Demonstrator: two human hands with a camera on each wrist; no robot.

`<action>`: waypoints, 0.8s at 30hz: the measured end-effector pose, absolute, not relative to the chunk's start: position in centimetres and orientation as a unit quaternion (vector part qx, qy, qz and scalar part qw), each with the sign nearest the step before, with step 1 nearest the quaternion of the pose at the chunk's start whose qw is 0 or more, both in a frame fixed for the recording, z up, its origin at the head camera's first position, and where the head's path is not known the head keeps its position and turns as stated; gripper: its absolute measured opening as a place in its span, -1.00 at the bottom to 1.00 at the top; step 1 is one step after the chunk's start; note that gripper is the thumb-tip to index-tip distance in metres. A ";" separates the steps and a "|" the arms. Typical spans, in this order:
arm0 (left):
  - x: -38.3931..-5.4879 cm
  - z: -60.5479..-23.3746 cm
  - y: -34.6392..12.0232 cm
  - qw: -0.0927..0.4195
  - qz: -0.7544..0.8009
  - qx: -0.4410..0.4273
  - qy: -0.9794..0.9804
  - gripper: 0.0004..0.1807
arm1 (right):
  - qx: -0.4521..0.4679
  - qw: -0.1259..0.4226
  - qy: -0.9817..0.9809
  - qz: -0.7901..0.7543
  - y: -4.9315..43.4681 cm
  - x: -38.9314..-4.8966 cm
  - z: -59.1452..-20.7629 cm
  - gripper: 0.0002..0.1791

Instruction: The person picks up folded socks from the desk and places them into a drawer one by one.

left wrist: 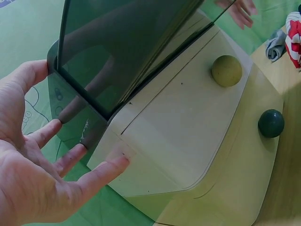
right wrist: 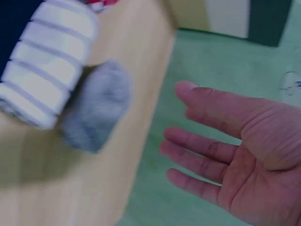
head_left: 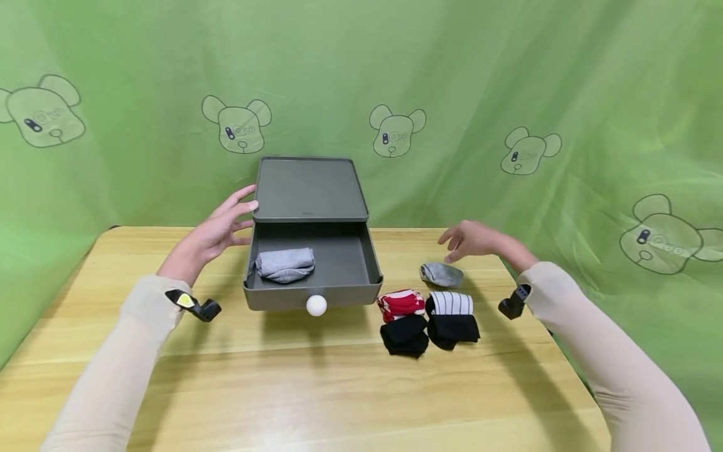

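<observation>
A grey drawer box [head_left: 309, 189] stands on the table with its top drawer [head_left: 344, 257] pulled out toward me by a white knob [head_left: 317, 306]. A folded grey sock bundle [head_left: 285, 265] lies in the drawer's left part. My left hand [head_left: 217, 229] has its fingers spread along the box's left side, fingertips right at the wall, as the left wrist view also shows. Over the far side of a small grey folded sock [head_left: 442, 274] hovers my right hand [head_left: 473, 240], fingers relaxed and holding nothing; the right wrist view has this sock [right wrist: 99, 106] apart from the fingers.
Beside the drawer's front right corner lie a red-and-white sock bundle [head_left: 401, 305], a striped white one [head_left: 450, 304] and two black ones, one of them here [head_left: 404, 336]. Lower white [left wrist: 174, 127] and yellow-green drawers [left wrist: 244, 174] carry round knobs. A green curtain [head_left: 452, 75] hangs behind the table.
</observation>
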State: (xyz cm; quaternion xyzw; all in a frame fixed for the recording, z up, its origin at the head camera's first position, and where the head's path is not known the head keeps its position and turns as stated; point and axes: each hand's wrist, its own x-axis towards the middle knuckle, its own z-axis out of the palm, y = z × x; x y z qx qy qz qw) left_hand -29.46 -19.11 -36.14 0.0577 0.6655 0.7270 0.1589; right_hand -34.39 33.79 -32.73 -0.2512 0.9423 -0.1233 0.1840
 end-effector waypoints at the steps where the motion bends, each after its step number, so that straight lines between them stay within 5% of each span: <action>1: -29.5 -36.1 -19.1 0.159 0.727 0.057 0.666 -0.19 | -0.249 0.184 0.942 -0.125 34.0 -34.4 -33.4 -0.48; 24: -29.6 -36.3 -19.2 0.153 0.726 0.057 0.668 -0.20 | -0.238 0.142 0.954 -0.114 34.4 -34.8 -41.0 -0.45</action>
